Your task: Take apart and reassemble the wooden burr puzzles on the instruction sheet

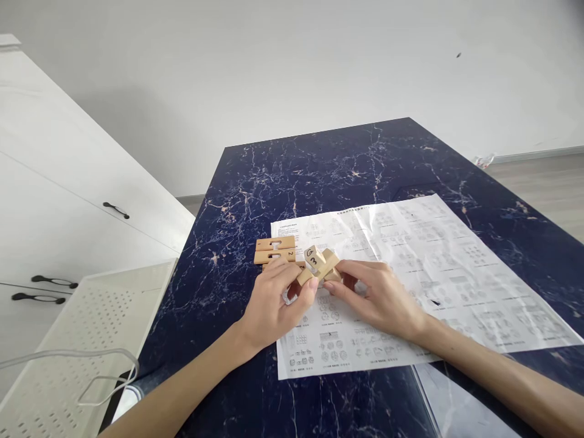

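Between my two hands sits a small interlocking wooden puzzle [318, 261] of crossed light pieces, one marked "3". My left hand [277, 298] pinches its left side between thumb and fingers. On its right side, my right hand [374, 295] grips it the same way. Under the puzzle lies a creased instruction sheet [396, 243] printed with small diagrams. Just beyond my left hand, notched wooden puzzle pieces [264, 244] lie side by side, with "1" and "2" on them; my fingers partly hide the nearest.
The dark blue marbled table [301, 176] stands close to a pale wall. At the left are a white cabinet [59, 182] with black handles and a perforated white panel [100, 304] with a white cable [68, 354] over it. A clear sheet [456, 395] lies at the near edge.
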Available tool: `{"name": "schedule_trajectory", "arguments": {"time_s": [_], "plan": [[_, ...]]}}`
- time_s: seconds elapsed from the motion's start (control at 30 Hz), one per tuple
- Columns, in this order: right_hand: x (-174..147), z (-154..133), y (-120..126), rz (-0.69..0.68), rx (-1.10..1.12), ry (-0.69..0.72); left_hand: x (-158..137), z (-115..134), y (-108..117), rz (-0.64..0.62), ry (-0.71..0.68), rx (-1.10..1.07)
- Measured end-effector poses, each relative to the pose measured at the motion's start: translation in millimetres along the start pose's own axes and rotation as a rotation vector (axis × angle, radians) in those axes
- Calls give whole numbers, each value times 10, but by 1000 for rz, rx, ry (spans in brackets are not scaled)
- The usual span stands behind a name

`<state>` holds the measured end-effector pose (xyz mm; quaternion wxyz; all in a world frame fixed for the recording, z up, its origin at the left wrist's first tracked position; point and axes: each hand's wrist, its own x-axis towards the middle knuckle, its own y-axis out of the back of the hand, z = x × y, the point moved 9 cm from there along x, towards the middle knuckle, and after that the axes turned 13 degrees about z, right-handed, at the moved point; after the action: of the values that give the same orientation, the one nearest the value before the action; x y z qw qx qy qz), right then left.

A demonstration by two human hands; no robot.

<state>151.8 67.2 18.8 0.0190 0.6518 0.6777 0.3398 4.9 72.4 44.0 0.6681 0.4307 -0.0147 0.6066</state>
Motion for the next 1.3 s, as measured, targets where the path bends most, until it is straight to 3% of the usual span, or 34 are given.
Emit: {"name": "schedule_trajectory", "arguments": {"time_s": [0.27, 0.43, 0.63, 0.73, 0.9, 1.07, 1.2, 1.3], "plan": [[-71, -106, -7, 144, -264, 206, -56, 107, -45, 45, -4, 4], [-88, -138, -24, 162, -379, 275, -59, 120, -36, 65, 18, 14], [-121, -255, -25, 213, -575, 474, -79, 84, -61, 30, 87, -34], [-99, -211, -28, 206, -596, 452, -75, 95, -20, 58, 80, -67], [-39, -51, -67, 59, -448, 298, -47, 121, 94, 117, 30, -134], [-15, -43, -73, 7, -362, 281, -21, 213, 145, 108, -178, -120], [-9, 1, -85, -22, -313, 217, -153, 394, -5, -84, -518, -17], [-2, 68, -50, 7, -308, 136, -236, 395, -92, -231, -599, 31]]}}
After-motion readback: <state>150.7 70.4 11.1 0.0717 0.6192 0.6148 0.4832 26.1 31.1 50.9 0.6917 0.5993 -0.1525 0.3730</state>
